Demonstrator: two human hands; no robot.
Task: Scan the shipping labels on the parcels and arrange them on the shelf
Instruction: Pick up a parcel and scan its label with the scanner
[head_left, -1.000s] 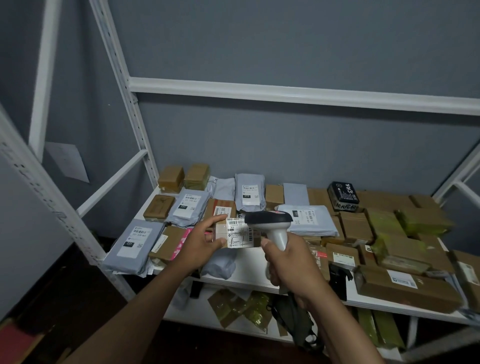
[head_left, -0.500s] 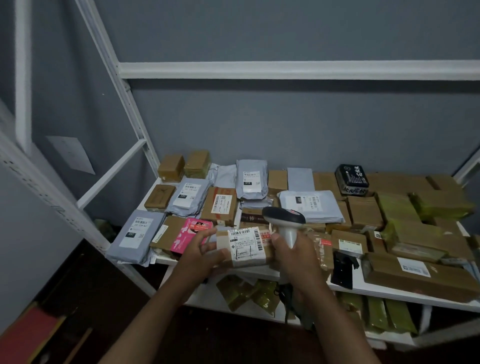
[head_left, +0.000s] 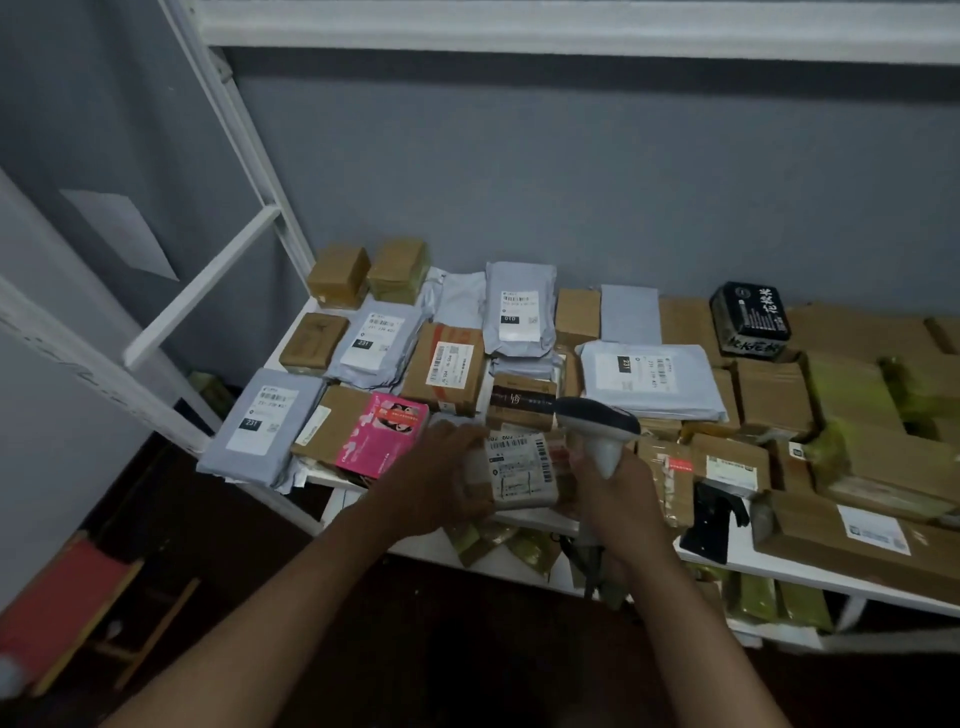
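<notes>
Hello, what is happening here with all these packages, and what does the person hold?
A person is working through parcels on a white shelf. The left hand holds a small parcel at the shelf's front edge, its white shipping label facing up. The right hand grips a handheld barcode scanner beside that parcel. Many other boxes and grey mailer bags already lie on the shelf, most with labels visible.

shelf (head_left: 524, 522): I see smooth white painted metal
scanner (head_left: 597, 423): shiny plastic
brown boxes (head_left: 449, 366): matt cardboard, I think
grey bags (head_left: 652, 379): smooth plastic
labels (head_left: 519, 467): white paper
</notes>
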